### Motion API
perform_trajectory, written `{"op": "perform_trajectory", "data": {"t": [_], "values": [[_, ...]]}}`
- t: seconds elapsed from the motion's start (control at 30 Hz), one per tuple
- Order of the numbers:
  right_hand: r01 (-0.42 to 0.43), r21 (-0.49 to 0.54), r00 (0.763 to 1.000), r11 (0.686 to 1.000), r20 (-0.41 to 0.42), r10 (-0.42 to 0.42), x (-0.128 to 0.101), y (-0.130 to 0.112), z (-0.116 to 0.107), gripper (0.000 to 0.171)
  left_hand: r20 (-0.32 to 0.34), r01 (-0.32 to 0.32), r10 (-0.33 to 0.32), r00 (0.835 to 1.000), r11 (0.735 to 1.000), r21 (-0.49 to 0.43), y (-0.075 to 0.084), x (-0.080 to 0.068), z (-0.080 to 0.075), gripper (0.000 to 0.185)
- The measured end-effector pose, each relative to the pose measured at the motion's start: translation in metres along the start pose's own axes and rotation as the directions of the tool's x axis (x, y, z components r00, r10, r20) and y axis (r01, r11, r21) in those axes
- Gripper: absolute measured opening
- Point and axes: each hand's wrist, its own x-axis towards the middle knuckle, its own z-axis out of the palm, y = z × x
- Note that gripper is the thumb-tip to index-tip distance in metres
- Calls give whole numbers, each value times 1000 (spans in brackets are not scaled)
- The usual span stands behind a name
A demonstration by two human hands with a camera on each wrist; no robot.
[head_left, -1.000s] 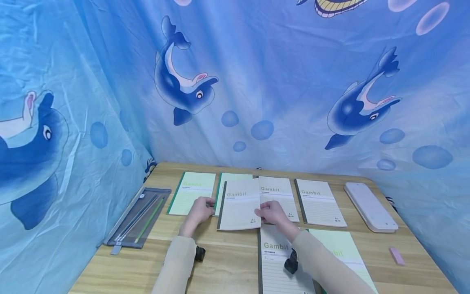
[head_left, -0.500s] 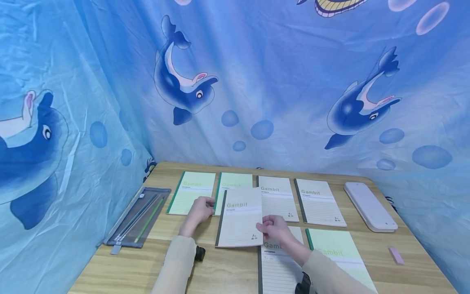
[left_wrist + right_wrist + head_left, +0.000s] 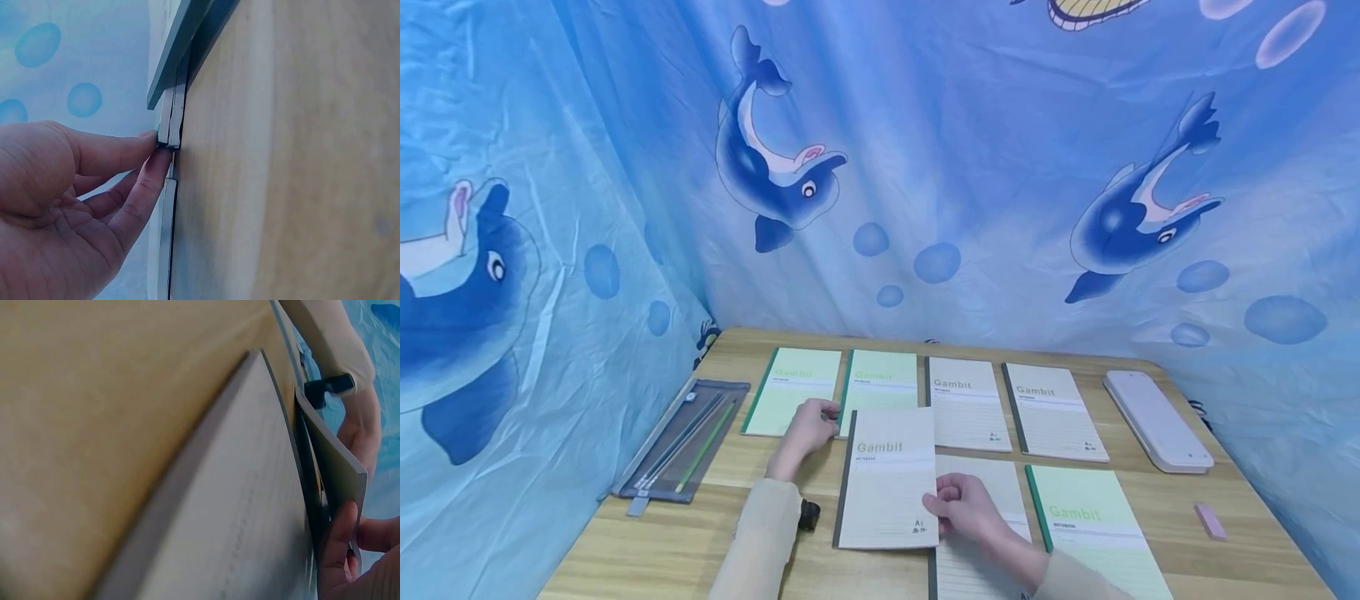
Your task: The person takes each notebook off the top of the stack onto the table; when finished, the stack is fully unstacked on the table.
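My right hand (image 3: 967,510) pinches the lower right edge of a white notebook (image 3: 887,479) with a dark spine, thumb on top and fingers beneath. That notebook is raised above the table and overlaps another white notebook (image 3: 988,558) lying under my right hand. Thumb and fingertips of my left hand (image 3: 808,429) pinch the near left corner of the second green notebook (image 3: 880,387). In the left wrist view the left hand (image 3: 81,187) grips two thin layers at that corner. The right wrist view shows the lifted notebook (image 3: 337,456) tilted, between the right hand's fingers and thumb.
The first green notebook (image 3: 797,383) and two white notebooks (image 3: 967,408) (image 3: 1055,408) complete the back row. A green notebook (image 3: 1093,533) lies front right. A mesh pencil pouch (image 3: 700,483) is at left; a white case (image 3: 1157,421) and pink eraser (image 3: 1210,521) at right.
My right hand has drawn the white notebook toward me, off the back row, uncovering the second green notebook and the white one beside it. The left hand has stayed in place.
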Motion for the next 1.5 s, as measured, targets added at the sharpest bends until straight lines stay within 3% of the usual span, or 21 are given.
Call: {"op": "perform_trajectory", "data": {"t": [0.67, 0.87, 1.3, 1.5], "values": [[-22, 96, 995, 995, 104, 12, -38, 8, 20, 23, 3, -12, 12, 1000, 1000, 5, -1, 2, 1, 40], [-29, 83, 994, 996, 104, 20, -39, 8, 21, 25, -1, -8, 8, 1000, 1000, 6, -1, 3, 2, 39], [82, 11, 988, 997, 132, -83, -45, 10, 25, 26, -6, -5, 5, 1000, 1000, 3, -1, 2, 1, 40], [86, -34, 987, 996, 135, -81, -44, 14, 23, 23, 0, -11, 11, 1000, 1000, -1, -1, 2, 1, 39]]}}
